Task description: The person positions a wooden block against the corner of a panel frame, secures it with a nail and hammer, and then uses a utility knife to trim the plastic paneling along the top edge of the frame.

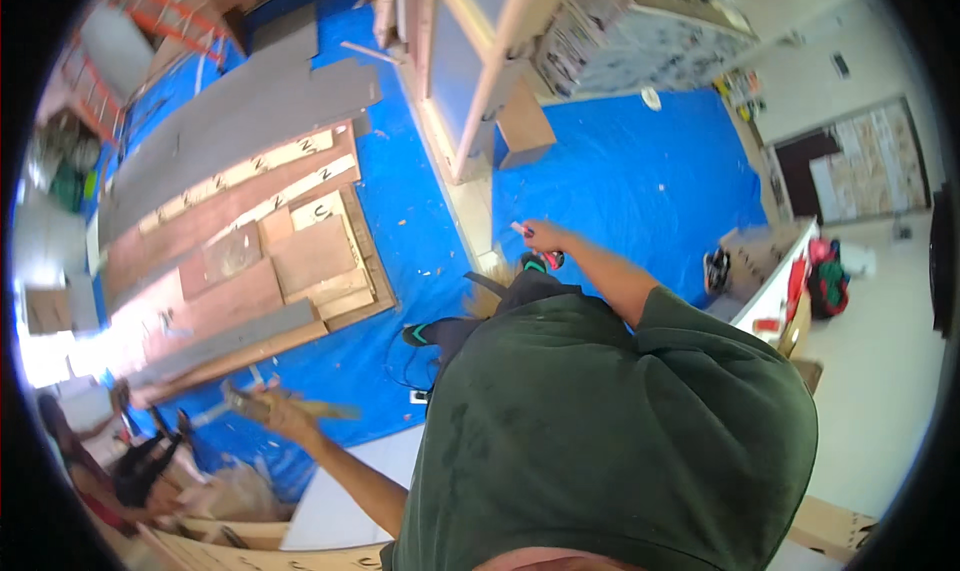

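My left hand (285, 416) reaches out at the lower left, over the blue sheeting, with its fingers curled. A greyish-tan object (243, 402) sits at its fingers, blurred by motion, so its kind is unclear. A blurred tan strip (328, 411) shows on the other side of that hand. My right hand (543, 237) is ahead of my body, closed around a small tool with a red-and-black handle (555, 259). A short pale piece (517, 228) sticks out past its fingers. My feet, in dark shoes with green edging (424, 333), stand below.
Blue sheeting (620, 161) covers the floor. At left lies a pile of wooden boards (230, 261). Ahead stands a wooden frame (465, 81) with a cardboard box (525, 126) beside it. Another person (140, 461) is at the lower left. An orange ladder (165, 16) stands far left.
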`<state>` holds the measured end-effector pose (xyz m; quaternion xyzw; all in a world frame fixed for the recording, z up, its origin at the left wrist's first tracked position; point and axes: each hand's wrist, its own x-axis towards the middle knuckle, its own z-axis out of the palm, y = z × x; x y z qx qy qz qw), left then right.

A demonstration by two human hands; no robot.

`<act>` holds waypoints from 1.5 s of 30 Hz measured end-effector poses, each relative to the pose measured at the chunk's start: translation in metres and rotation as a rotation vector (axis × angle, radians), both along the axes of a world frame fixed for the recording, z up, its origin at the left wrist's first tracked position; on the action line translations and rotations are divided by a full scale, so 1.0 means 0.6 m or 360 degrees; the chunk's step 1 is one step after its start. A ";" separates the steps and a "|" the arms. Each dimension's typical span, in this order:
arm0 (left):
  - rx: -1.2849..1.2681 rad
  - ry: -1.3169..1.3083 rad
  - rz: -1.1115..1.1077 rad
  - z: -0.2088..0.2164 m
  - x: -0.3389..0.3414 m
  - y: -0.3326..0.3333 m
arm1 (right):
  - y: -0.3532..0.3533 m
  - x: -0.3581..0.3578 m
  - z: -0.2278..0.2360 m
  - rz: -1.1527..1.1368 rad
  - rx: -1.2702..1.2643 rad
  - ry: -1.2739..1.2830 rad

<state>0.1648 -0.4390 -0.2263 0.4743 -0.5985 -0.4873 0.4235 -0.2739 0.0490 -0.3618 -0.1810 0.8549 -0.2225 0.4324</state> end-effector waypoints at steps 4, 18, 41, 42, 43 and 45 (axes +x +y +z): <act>0.0612 -0.0174 -0.0617 -0.059 -0.215 0.115 | 0.220 -0.020 -0.023 -0.0619 -0.0122 -0.0141; 0.0832 -0.1779 -0.1301 -0.298 -0.546 0.520 | 0.912 -0.051 -0.126 -0.2076 -0.0228 -0.0466; 0.1242 -0.1636 -0.1496 -0.296 -1.183 0.827 | 0.728 -0.853 0.129 -0.1660 -0.0807 -0.0615; 0.1280 -0.1638 -0.1463 -0.294 -1.188 0.827 | 0.711 -0.881 0.152 -0.1634 -0.0767 -0.0639; 0.1135 -0.1689 -0.1502 -0.299 -1.188 0.828 | 0.689 -0.911 0.173 -0.1597 -0.0734 -0.0661; 0.0906 -0.1756 -0.1559 -0.299 -1.205 0.834 | 0.639 -0.973 0.201 -0.1435 -0.0872 -0.0701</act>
